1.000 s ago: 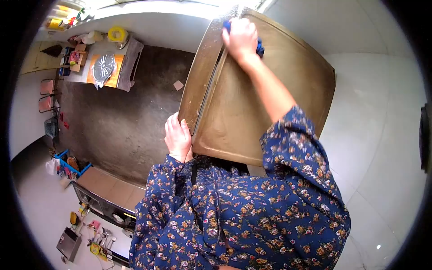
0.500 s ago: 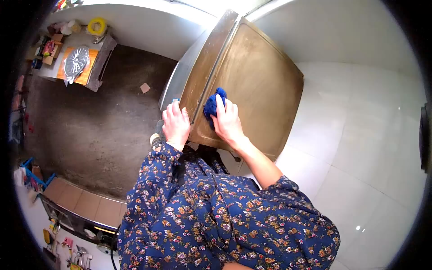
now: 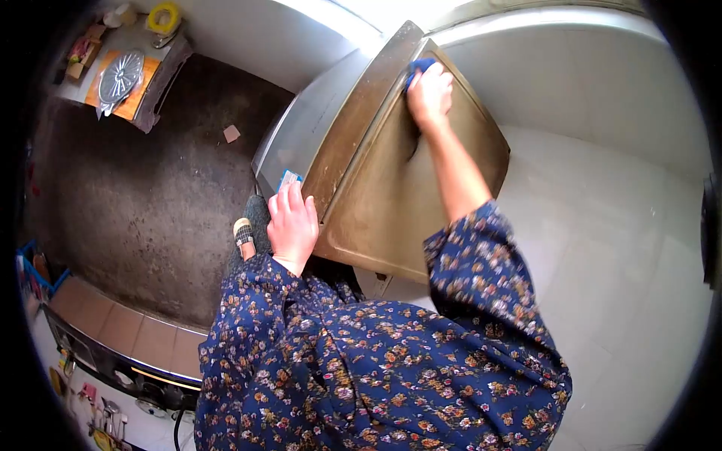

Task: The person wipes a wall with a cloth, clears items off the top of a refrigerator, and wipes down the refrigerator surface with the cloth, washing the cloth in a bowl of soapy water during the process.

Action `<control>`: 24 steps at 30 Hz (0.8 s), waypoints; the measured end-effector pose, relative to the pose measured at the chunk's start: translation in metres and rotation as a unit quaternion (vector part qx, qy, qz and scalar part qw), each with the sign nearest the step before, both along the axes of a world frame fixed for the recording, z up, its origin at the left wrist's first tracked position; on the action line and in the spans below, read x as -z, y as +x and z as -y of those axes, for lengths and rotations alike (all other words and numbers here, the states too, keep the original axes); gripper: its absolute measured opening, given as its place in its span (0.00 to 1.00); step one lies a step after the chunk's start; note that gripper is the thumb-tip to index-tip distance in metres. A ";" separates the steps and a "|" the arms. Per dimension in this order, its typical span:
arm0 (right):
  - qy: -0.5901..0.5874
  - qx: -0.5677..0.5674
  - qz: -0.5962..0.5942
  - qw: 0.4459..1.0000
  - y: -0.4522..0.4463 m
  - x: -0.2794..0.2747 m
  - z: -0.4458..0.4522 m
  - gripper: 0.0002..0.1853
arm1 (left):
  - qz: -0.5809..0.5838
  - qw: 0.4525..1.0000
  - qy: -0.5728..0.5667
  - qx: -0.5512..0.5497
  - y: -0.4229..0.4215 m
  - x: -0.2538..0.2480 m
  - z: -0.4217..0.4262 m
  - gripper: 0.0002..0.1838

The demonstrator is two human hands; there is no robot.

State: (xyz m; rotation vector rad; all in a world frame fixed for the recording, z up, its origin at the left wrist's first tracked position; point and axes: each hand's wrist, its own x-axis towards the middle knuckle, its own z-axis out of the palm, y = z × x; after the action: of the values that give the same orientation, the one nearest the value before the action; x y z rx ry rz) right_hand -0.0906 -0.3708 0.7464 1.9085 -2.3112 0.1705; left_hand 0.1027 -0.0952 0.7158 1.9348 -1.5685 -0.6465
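Observation:
A refrigerator (image 3: pixel 376 218) stands before me, its top brown and dusty, with a long groove between the door's upper edge (image 3: pixel 361 113) and the main panel. At the far end of that panel my right hand (image 3: pixel 430 98) presses a bunched blue cloth (image 3: pixel 418 68) onto the surface near the groove. Much of the cloth is covered by the fingers. My left hand (image 3: pixel 292 229) rests at the near corner of the door, fingers extended and holding nothing visible. Beside its fingertips a blue-and-white sticker (image 3: pixel 289 179) shows on the grey door front (image 3: pixel 301 135).
White tiled wall (image 3: pixel 587 263) runs along the right. To the left lies a dark floor (image 3: pixel 150 218) with a small pinkish square (image 3: pixel 231 134). A table at the upper left bears a round metal object (image 3: pixel 122 77) and yellow tape (image 3: pixel 163 18). A tiled counter (image 3: pixel 120 331) is lower left.
My right hand has slid the blue cloth away from me, along the groove to the far end of the top. My left hand stays near the same corner. The view has shifted slightly.

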 end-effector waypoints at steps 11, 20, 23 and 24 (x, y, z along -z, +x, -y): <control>0.049 -0.140 0.085 0.985 0.014 0.001 -0.131 0.21 | 0.009 1.000 -0.005 -0.003 -0.007 0.019 0.000 0.19; 0.021 -0.123 0.039 0.991 0.045 0.017 -0.228 0.30 | 0.014 1.000 -0.008 -0.005 -0.006 0.022 -0.012 0.18; -0.054 -0.086 0.017 0.995 0.020 0.020 -0.116 0.26 | 0.009 1.000 0.000 -0.001 -0.003 0.008 -0.011 0.18; -0.045 -0.066 0.023 0.997 0.012 0.012 -0.075 0.24 | 0.014 1.000 0.001 0.000 -0.002 0.005 -0.011 0.19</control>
State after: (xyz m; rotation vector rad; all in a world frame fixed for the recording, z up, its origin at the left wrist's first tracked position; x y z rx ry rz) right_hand -0.0789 -0.2957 0.7342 2.0326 -2.1648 0.3304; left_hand 0.1003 -0.0843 0.7108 1.9534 -1.5841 -0.6242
